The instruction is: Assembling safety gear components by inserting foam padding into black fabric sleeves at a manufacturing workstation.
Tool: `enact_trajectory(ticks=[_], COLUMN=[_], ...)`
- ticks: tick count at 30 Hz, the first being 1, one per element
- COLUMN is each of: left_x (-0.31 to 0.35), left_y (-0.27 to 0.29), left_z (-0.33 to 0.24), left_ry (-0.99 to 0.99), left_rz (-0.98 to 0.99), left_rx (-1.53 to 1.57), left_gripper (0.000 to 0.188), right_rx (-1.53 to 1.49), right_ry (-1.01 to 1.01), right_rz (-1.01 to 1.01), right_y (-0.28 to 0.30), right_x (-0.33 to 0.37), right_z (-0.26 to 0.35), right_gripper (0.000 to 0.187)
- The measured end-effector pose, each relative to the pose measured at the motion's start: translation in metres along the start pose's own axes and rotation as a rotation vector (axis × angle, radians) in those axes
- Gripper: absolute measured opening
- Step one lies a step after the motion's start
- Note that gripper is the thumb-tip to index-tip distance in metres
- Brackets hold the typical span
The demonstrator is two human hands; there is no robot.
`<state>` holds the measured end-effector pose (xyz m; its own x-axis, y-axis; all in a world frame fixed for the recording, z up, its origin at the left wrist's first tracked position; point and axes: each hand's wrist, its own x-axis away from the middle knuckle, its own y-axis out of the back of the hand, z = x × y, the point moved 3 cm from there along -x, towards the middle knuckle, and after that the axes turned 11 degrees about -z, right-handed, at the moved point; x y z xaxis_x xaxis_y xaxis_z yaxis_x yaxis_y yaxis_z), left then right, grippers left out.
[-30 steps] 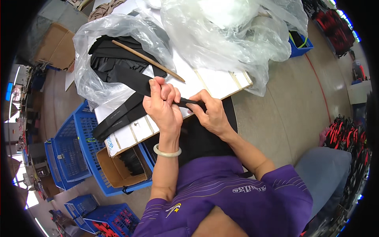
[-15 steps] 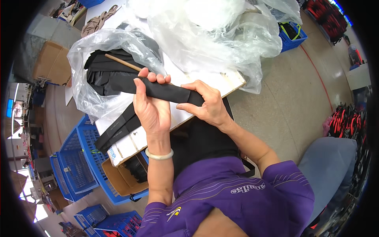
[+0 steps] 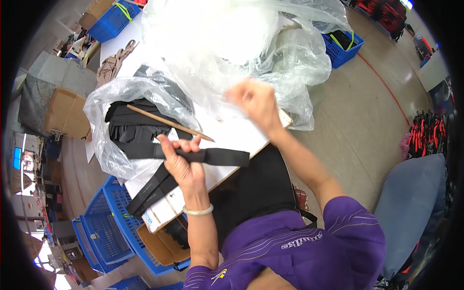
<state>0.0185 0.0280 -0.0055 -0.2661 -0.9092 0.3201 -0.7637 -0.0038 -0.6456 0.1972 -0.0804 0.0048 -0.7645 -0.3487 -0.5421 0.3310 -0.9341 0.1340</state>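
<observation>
My left hand [image 3: 187, 169] is closed on a black fabric strip [image 3: 226, 157]; its flat free end points right over the table's front edge. The strip's other end runs left toward a clear plastic bag [image 3: 99, 123] full of folded black strips [image 3: 129, 129]. My right hand [image 3: 256, 102], smeared by motion, is in the air above the table, apart from the strip and near the large sheet of clear plastic. A slim wooden stick [image 3: 166, 122] lies slanting across the bag's opening, just beyond my left fingers. More black strips [image 3: 153, 190] lie at the table's near left corner.
Crumpled clear plastic [image 3: 299, 63] covers the far part of the white table [image 3: 232, 137]. Blue crates [image 3: 104, 227] stand below the left edge, with a cardboard box [image 3: 162, 246] among them. Another blue basket [image 3: 344, 52] sits beyond the table, and a grey-blue cushion-like shape [image 3: 411, 212] is at right.
My right hand has let go of the strip's end and moved up and away over the table. My left hand keeps its hold, and the wooden stick now shows in full.
</observation>
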Motion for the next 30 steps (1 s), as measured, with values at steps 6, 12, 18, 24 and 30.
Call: enact_trajectory(ticks=[6, 12, 18, 24, 30], left_x=[0.014, 0.01, 0.023, 0.04, 0.042], left_y=[0.011, 0.034, 0.024, 0.008, 0.009], left_z=[0.013, -0.001, 0.022, 0.009, 0.003], left_ry=[0.064, 0.094, 0.204, -0.063, -0.092], left_rz=[0.069, 0.005, 0.058, 0.112, 0.135], left_rx=[-0.053, -0.019, -0.045, -0.173, -0.171], left_gripper=[0.038, 0.036, 0.036, 0.024, 0.025], right_rx=[0.64, 0.721, 0.661, 0.119, -0.205], right_ry=[0.354, 0.271, 0.244, 0.683, 0.376], right_rz=[-0.324, -0.073, -0.187, 0.069, 0.472], right_y=[-0.03, -0.049, -0.034, -0.021, -0.023], right_x=[-0.119, -0.108, -0.11, 0.006, 0.045], right_z=[-0.124, -0.145, -0.132, 0.053, 0.07], right_gripper=[0.017, 0.008, 0.008, 0.008, 0.011])
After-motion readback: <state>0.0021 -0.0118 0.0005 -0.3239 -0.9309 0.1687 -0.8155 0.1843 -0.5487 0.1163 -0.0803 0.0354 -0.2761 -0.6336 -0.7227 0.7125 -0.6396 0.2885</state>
